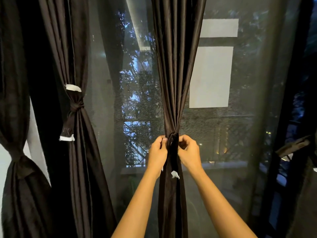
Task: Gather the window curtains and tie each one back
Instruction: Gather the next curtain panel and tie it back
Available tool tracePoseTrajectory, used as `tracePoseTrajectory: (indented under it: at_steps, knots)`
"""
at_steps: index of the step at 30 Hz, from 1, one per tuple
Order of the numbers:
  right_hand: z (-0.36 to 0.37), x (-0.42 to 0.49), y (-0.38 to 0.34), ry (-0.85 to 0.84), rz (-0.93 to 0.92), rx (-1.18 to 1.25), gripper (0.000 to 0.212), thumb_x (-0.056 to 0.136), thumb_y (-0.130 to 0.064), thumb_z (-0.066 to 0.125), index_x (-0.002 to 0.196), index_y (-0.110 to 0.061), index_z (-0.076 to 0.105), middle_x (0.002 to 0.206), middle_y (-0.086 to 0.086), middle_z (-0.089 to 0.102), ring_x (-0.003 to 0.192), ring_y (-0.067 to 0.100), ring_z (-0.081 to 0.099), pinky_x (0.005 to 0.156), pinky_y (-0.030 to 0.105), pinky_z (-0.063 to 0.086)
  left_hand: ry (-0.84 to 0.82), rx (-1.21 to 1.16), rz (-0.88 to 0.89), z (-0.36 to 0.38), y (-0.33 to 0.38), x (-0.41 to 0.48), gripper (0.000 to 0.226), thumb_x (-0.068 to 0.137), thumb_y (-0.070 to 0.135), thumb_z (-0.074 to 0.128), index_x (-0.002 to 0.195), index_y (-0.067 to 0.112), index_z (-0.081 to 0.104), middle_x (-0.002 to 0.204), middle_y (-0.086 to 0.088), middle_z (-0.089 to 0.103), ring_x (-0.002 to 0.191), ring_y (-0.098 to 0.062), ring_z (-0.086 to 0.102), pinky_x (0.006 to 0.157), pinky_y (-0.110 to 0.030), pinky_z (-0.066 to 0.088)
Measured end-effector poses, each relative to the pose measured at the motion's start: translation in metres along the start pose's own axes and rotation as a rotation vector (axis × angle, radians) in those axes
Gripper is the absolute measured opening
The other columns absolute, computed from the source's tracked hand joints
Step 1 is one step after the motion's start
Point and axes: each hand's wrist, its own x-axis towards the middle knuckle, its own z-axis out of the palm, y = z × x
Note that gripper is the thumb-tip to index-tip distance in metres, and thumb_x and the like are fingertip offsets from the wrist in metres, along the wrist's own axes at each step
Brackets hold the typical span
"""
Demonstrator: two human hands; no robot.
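we judge the curtain (174,69) soft, slippery, light | left grip (157,150) and right grip (189,149) pinch its tie band (172,148) | best hold: gathered waist

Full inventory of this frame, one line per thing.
far-left curtain: one, dark brown, left edge, tied
second curtain: one, dark brown, left of centre, tied
centre curtain: one, dark brown, middle, gathered
right curtain: one, dark, right edge, cut off
centre tie: one, dark, white ends, round centre curtain
second tie: one, same colours, round second curtain
right tie: one, dark, at right curtain
mesh screen: one, grey, behind curtains
pale panels: two, white, beyond screen
left hand: one, pinching centre tie
right hand: one, pinching centre tie
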Motion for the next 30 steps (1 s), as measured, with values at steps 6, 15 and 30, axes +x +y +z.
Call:
tracePoseTrajectory:
  at_steps: [6, 15, 30]
  knots:
    - [0.000, 0.002, 0.001, 0.007, -0.018, -0.022, 0.019, 0.083, -0.013, 0.067, 0.073, -0.024, 0.056, 0.066, -0.007, 0.061, 0.055, 0.000, 0.051, 0.055, 0.018, 0.039, 0.075, -0.016, -0.036, -0.001, -0.003, 0.001, 0.005, 0.095, 0.031, 0.051, 0.100, 0.031, 0.051, 0.084, 0.000, 0.070, 0.078, -0.019, 0.065, 0.074, -0.043, 0.052]
    - [-0.006, 0.007, -0.003, -0.101, 0.009, -0.060, 0.043, 0.089, -0.014, 0.060, 0.131, -0.018, 0.047, 0.121, -0.002, 0.054, 0.069, 0.005, 0.055, 0.066, 0.017, 0.047, 0.012, 0.003, -0.088, -0.005, 0.004, 0.000, 0.023, 0.095, 0.033, 0.051, 0.092, 0.030, 0.073, 0.087, 0.003, 0.074, 0.088, -0.018, 0.068, 0.084, -0.044, 0.053]
    - [-0.002, -0.001, -0.008, -0.073, 0.004, 0.070, 0.019, 0.088, -0.016, 0.064, 0.106, -0.012, 0.066, 0.092, -0.002, 0.073, 0.087, 0.007, 0.068, 0.079, 0.037, 0.056, 0.219, -0.028, 0.118, -0.009, 0.021, -0.034, 0.007, 0.089, 0.025, 0.063, 0.095, 0.026, 0.065, 0.083, 0.015, 0.067, 0.074, 0.011, 0.061, 0.065, -0.004, 0.045]
